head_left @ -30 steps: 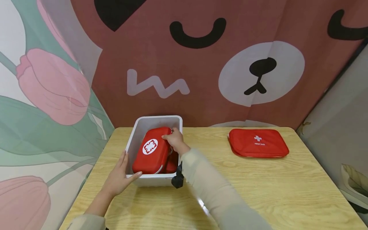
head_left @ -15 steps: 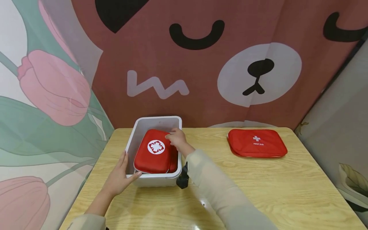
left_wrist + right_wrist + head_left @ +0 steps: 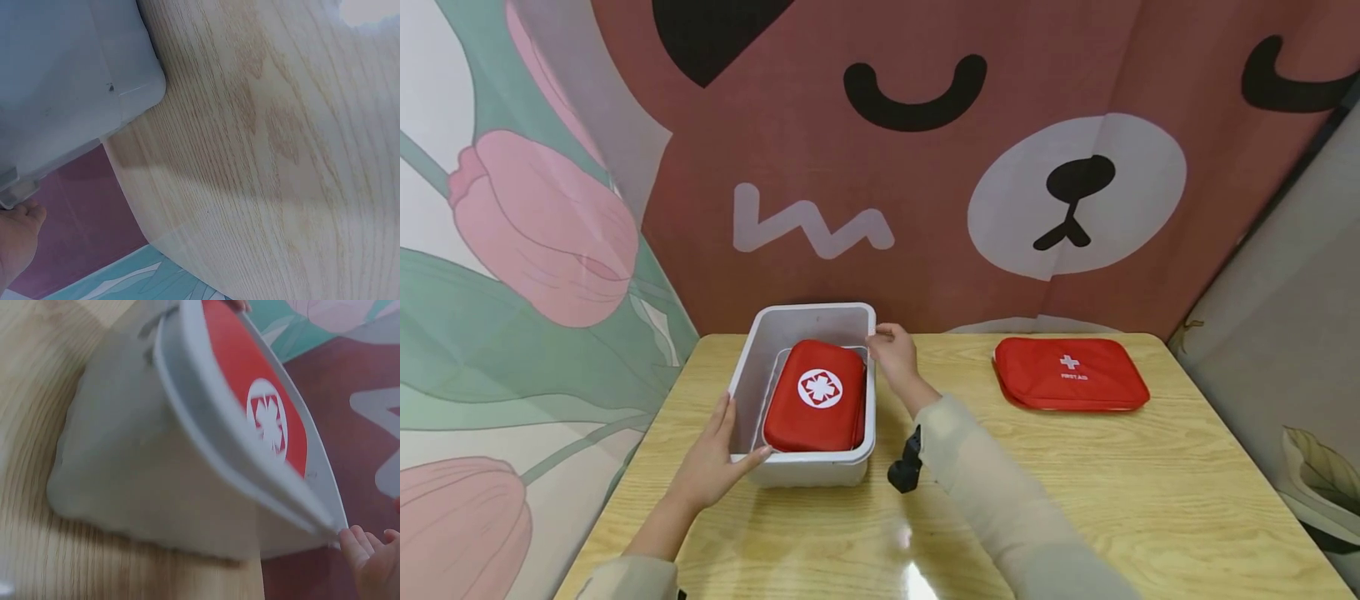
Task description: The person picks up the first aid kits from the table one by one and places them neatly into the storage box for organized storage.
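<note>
A red hard-shell first aid case (image 3: 805, 421) with a white oval emblem lies in the light grey plastic bin (image 3: 808, 475). A pale outline shows around its left and far sides; what lies beneath is mostly hidden. My left hand (image 3: 703, 467) rests on the bin's near left corner, fingers spread along the left side and thumb across the front rim. At the right rim, near the far corner, my right hand (image 3: 897, 354) touches the bin with its fingertips. In the right wrist view those fingertips (image 3: 353, 540) meet the rim, the other fingers loosely bent.
A flat red first aid pouch (image 3: 1073, 392) with a white cross lies on the right of the wooden table (image 3: 1150, 500). Behind the table hangs a backdrop (image 3: 925, 200) with a bear face. A floral curtain (image 3: 542, 375) borders the left.
My right hand has released the case and moved right to the bin's rim. The case has settled flat and shifted right, covering the red thing seen beside it. My left hand stays put.
</note>
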Action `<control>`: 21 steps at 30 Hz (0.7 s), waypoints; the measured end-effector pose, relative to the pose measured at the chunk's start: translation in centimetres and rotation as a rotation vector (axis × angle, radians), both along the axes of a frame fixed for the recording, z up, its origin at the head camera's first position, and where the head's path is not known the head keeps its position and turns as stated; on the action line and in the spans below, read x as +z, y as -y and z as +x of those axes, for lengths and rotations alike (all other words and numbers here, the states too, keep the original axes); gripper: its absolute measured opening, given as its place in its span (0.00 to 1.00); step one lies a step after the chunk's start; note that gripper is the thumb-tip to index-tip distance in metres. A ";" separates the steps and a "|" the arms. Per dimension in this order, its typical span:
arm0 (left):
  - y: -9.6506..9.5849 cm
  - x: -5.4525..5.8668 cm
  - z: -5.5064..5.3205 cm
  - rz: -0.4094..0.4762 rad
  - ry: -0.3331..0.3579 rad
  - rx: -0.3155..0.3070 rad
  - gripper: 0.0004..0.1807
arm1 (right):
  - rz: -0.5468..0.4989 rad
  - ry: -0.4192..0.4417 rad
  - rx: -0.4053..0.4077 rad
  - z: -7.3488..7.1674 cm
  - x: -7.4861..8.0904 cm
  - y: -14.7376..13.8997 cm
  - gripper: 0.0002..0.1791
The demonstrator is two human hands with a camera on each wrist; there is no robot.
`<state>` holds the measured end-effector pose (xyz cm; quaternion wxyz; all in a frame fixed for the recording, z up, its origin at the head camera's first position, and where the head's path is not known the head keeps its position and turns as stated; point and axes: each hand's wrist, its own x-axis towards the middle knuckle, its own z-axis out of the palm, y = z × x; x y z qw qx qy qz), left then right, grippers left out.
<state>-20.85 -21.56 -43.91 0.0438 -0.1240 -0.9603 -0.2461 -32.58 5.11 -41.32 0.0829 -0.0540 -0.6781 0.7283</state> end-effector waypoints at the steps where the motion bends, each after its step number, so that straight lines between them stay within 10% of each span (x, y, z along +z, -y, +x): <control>1: 0.0 0.0 0.0 0.003 0.007 0.002 0.52 | -0.002 -0.010 -0.007 0.1 -0.1 -0.4 0.13; 21: 0.0 0.1 0.0 0.000 -0.018 -0.004 0.52 | 0.018 0.136 -0.084 1.8 -2.1 -6.3 0.16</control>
